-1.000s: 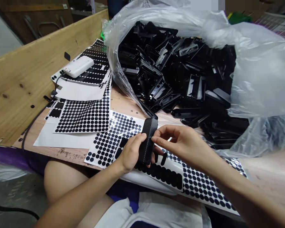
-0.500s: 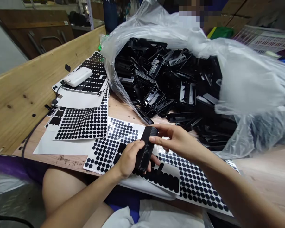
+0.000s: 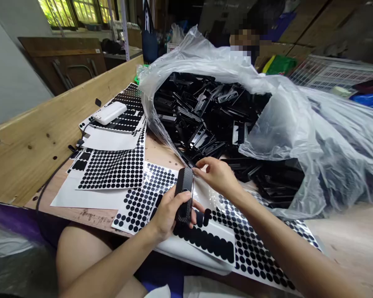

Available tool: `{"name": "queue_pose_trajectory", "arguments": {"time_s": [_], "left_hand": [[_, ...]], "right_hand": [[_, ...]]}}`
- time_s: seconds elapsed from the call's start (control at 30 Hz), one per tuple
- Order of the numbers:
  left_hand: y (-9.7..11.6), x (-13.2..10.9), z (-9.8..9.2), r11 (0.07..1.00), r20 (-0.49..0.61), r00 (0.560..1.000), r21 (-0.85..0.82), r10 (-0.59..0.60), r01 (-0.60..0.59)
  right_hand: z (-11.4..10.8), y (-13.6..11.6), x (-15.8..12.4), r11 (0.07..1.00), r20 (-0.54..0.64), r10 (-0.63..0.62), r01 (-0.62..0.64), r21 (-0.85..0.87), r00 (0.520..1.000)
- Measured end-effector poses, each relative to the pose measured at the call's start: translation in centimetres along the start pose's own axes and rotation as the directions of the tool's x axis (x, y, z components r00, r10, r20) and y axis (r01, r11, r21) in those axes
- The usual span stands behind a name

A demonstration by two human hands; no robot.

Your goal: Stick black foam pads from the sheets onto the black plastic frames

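My left hand is closed around a long black plastic piece with a carbon-fibre pattern, held tilted above the table with its thumb on the patterned face. At the upper right edge of that piece, my right hand has its thumb and forefinger pinched together; anything between them is too small to make out. Beneath the hands lie a sheet of round black stickers and a smaller sheet with a row of larger black stickers. Just beyond, a clear plastic bag gapes over many loose black plastic parts.
On the left are more dotted sticker sheets, a blank white sheet and a white power bank with a dark cable. A raised wooden board borders the table's left side. Someone is behind the bag.
My right hand's fingers have moved from the patterned face to the piece's upper right edge and pinched together. The view has tilted up slightly; my left hand keeps its hold.
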State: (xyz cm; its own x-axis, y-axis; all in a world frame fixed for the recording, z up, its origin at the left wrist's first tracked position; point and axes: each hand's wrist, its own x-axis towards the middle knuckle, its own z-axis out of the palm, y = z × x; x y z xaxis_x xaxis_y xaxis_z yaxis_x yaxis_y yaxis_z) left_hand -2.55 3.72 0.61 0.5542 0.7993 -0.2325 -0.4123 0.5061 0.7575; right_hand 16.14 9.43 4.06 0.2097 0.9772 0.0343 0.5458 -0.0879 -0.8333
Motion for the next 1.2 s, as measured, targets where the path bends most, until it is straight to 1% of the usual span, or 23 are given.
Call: {"name": "queue_pose_trajectory", "arguments": {"time_s": [0.07,0.13,0.27,0.33,0.43,0.47,0.5,0.57,0.6,0.63,0.7,0.73,0.77,0.8,0.87,0.9,0.97,1.03,1.07,1.13,1.17,1.2], "left_hand": [[0.1,0.0,0.0,1.000,-0.022,1.000,-0.028,0.007,-0.008],[0.1,0.1,-0.1,0.999,-0.033,0.999,-0.049,0.020,-0.022],[0.0,0.0,0.0,0.996,-0.066,0.997,-0.081,0.028,-0.033],[0.1,-0.1,0.1,0.995,-0.077,0.997,-0.094,0.017,-0.024],[0.1,-0.1,0.1,0.993,-0.070,0.997,-0.116,0.020,-0.028],[0.1,-0.1,0.1,0.992,-0.068,0.997,-0.124,0.024,-0.032],[0.2,-0.1,0.2,0.991,-0.071,0.997,-0.132,0.026,-0.035],[0.2,0.0,0.2,0.989,-0.088,0.996,-0.146,0.014,-0.027],[0.2,0.0,0.2,0.989,-0.089,0.996,-0.151,0.000,-0.014],[0.1,0.0,0.2,0.988,-0.081,0.997,-0.152,-0.015,0.003],[-0.1,0.0,0.2,0.990,-0.046,0.998,-0.138,-0.048,0.041],[-0.2,0.0,0.2,0.990,-0.027,0.998,-0.126,-0.060,0.056],[-0.3,-0.1,0.1,0.991,-0.011,0.998,-0.115,-0.064,0.062],[-0.4,-0.2,0.1,0.992,0.003,0.998,-0.107,-0.061,0.061],[-0.4,-0.4,0.0,0.995,0.026,0.999,-0.096,-0.038,0.040],[-0.4,-0.5,0.1,0.996,0.036,0.999,-0.087,-0.023,0.026],[-0.1,-0.7,0.1,0.998,0.036,0.999,-0.068,-0.006,0.008],[0.1,-0.8,0.2,0.998,0.004,1.000,-0.069,-0.006,0.007],[0.2,-0.8,0.2,0.996,-0.012,1.000,-0.086,-0.011,0.010],[0.3,-0.7,0.2,0.991,-0.042,0.999,-0.131,-0.020,0.014],[0.3,-0.6,0.2,0.989,-0.051,0.998,-0.150,-0.022,0.014],[0.3,-0.6,0.2,0.986,-0.054,0.998,-0.164,-0.024,0.015]], "right_hand": [[-0.2,0.3,0.7,0.995,0.049,0.051,-0.055,0.078,0.998],[-1.0,0.3,0.7,0.972,0.092,0.112,-0.128,0.195,0.989],[-3.3,-0.4,-1.0,0.867,0.221,0.195,-0.273,0.417,0.956],[-4.1,-0.9,-2.4,0.792,0.278,0.233,-0.348,0.502,0.932],[-5.0,-1.3,-4.6,0.617,0.380,0.289,-0.475,0.627,0.878],[-5.3,-1.4,-5.2,0.586,0.400,0.289,-0.491,0.645,0.870],[-5.6,-1.5,-5.7,0.593,0.397,0.277,-0.480,0.646,0.875],[-6.3,-1.7,-6.5,0.696,0.364,0.224,-0.410,0.589,0.904],[-6.5,-1.9,-6.7,0.755,0.373,0.192,-0.379,0.534,0.908],[-6.7,-2.2,-6.8,0.812,0.406,0.163,-0.356,0.463,0.899],[-6.4,-3.0,-6.6,0.908,0.508,0.114,-0.298,0.296,0.854],[-6.0,-3.5,-6.4,0.943,0.551,0.096,-0.253,0.215,0.829],[-5.3,-4.0,-6.0,0.969,0.573,0.079,-0.198,0.149,0.815],[-4.6,-4.5,-5.6,0.985,0.576,0.063,-0.145,0.097,0.815],[-3.1,-5.3,-4.7,0.997,0.534,0.040,-0.068,0.033,0.845],[-2.4,-5.5,-4.3,0.999,0.500,0.026,-0.044,0.023,0.865],[-1.7,-5.6,-3.7,0.998,0.438,-0.014,-0.014,0.061,0.899],[-1.8,-5.2,-3.5,0.993,0.372,-0.059,0.016,0.120,0.926],[-2.2,-4.8,-3.6,0.993,0.323,-0.074,0.039,0.114,0.943],[-3.0,-3.7,-4.0,0.995,0.233,-0.096,0.096,0.010,0.968],[-3.4,-3.1,-4.3,0.991,0.229,-0.103,0.120,-0.062,0.968],[-3.8,-2.4,-4.7,0.984,0.268,-0.101,0.136,-0.118,0.958]]}}
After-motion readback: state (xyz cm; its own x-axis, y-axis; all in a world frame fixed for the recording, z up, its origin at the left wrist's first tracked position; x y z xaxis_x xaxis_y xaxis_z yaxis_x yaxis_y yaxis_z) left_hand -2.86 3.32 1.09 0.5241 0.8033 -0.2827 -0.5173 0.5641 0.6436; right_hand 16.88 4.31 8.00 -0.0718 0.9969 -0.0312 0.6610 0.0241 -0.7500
